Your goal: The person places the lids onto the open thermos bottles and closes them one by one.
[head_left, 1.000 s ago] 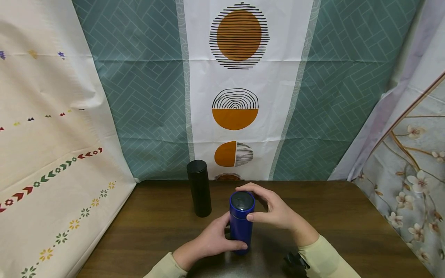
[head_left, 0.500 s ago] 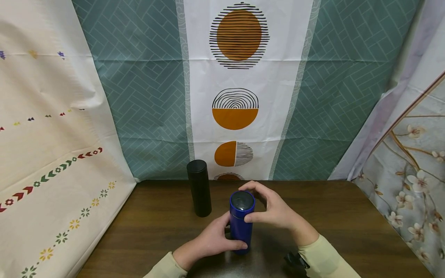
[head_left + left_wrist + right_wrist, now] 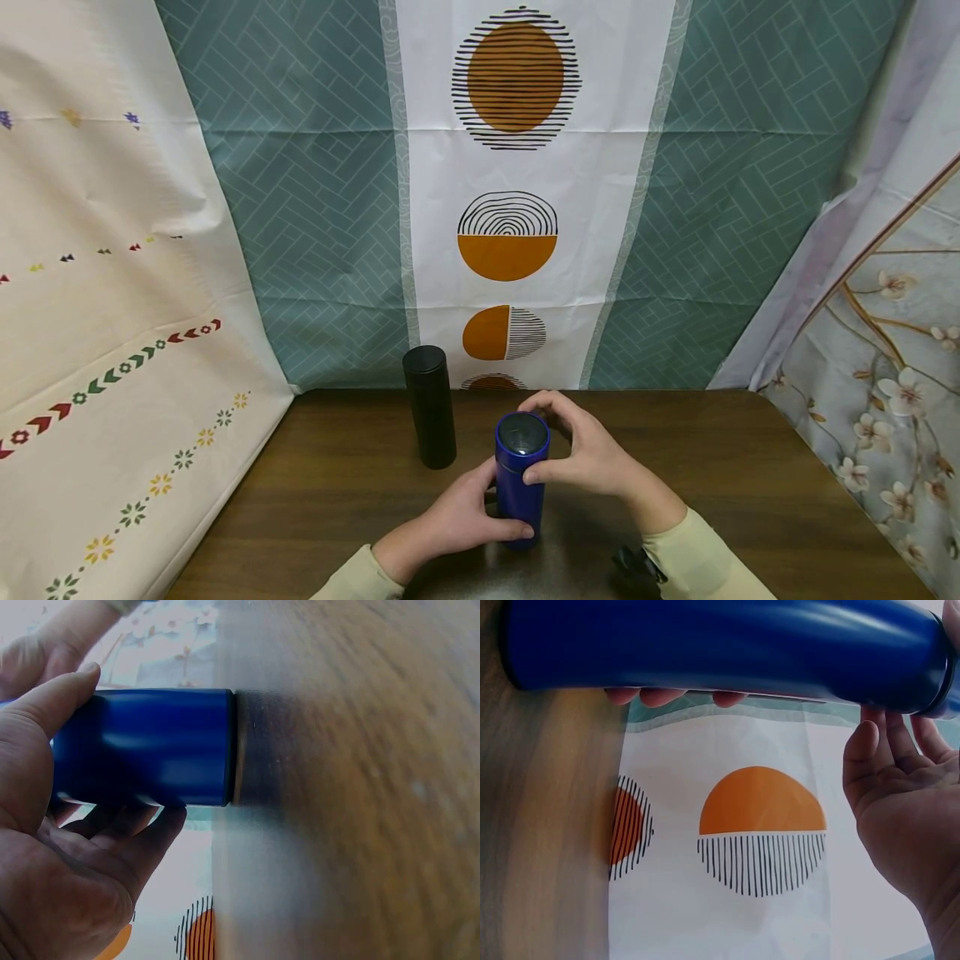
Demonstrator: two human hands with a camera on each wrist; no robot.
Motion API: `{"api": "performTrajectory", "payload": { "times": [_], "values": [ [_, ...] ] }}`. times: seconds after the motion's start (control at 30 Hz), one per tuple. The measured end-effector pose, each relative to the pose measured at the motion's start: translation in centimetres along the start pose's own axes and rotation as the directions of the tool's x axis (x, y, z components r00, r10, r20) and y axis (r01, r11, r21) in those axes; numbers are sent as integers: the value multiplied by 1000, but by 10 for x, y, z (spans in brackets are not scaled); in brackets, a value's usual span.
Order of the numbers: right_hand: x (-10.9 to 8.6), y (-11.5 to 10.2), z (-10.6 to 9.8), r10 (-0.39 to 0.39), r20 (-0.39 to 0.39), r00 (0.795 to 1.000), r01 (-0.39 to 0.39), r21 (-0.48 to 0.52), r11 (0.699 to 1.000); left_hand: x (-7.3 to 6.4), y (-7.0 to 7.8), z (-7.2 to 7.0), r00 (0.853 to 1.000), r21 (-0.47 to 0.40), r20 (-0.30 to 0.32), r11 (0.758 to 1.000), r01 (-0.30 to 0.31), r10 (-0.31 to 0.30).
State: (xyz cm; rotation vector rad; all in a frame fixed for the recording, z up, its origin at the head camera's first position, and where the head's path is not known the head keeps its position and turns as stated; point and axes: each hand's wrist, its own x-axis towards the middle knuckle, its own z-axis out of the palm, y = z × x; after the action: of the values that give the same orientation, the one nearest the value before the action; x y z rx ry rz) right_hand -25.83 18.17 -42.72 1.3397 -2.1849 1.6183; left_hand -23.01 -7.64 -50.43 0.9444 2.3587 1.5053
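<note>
An upright blue thermos flask (image 3: pixel 520 500) with a dark, glossy round lid top (image 3: pixel 523 434) stands at the front middle of the table. My left hand (image 3: pixel 465 512) grips its lower body, thumb across the near side and fingers behind. Up at the lid, my right hand (image 3: pixel 592 454) holds the flask's upper part, thumb in front near the lid seam and fingers reaching round the back. In the left wrist view the blue body (image 3: pixel 165 746) has its dark base right at the tabletop. The right wrist view shows the right-hand fingers (image 3: pixel 900 742) against the lid end.
A tall black cylindrical flask (image 3: pixel 431 408) stands behind and left of the blue one. The brown wooden table (image 3: pixel 322 467) ends at a patterned cloth backdrop (image 3: pixel 322 208), with more cloths hanging at both sides. A dark device (image 3: pixel 637 568) sits by the right wrist.
The right hand's thumb has slid a little leftward round the front of the flask, and its fingers have shifted right at the back. The left hand and the flask's position stay the same.
</note>
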Motion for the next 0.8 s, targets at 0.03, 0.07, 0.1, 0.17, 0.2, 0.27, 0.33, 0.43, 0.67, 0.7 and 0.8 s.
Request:
{"api": "performTrajectory", "payload": {
  "times": [0.03, 0.07, 0.1, 0.17, 0.2, 0.27, 0.33, 0.43, 0.67, 0.7, 0.8],
  "values": [
    [0, 0, 0, 0, -1, 1000, 0, -4, 1000, 0, 0, 0, 1000, 1, 0, 1000, 0, 0],
    [0, 1, 0, 0, -1, 1000, 0, -6, 1000, 0, 0, 0, 1000, 2, 0, 1000, -1, 1],
    [0, 1, 0, -2, -2, 1000, 2, -8, 1000, 0, 0, 0, 1000, 2, 0, 1000, -1, 1],
    [-1, 1, 0, 4, -2, 1000, -4, -13, 1000, 0, 0, 0, 1000, 2, -1, 1000, 1, -1],
    [-1, 1, 0, 6, 2, 1000, -6, -16, 1000, 0, 0, 0, 1000, 5, -2, 1000, 1, -1],
    [-2, 1, -1, 9, 14, 1000, -9, -22, 1000, 0, 0, 0, 1000, 8, -1, 1000, 2, -2],
    [-3, 1, -1, 11, 33, 999, -11, -23, 1000, 0, 0, 0, 1000, 9, -1, 1000, 4, -4],
    [-3, -1, -1, -5, 70, 998, 6, -8, 1000, 0, -1, 0, 1000, 8, 1, 1000, 3, -3],
    [-1, -1, 1, -71, 126, 990, 68, 31, 997, 0, -1, -1, 1000, 3, 1, 1000, 3, -3],
    [-1, -1, 1, -75, 128, 989, 71, 32, 997, 0, -1, -1, 1000, 3, 2, 1000, 4, -4],
    [0, -1, 1, -79, 130, 988, 76, 30, 997, 0, -1, -1, 1000, 7, 1, 1000, 8, -8]
  ]
}}
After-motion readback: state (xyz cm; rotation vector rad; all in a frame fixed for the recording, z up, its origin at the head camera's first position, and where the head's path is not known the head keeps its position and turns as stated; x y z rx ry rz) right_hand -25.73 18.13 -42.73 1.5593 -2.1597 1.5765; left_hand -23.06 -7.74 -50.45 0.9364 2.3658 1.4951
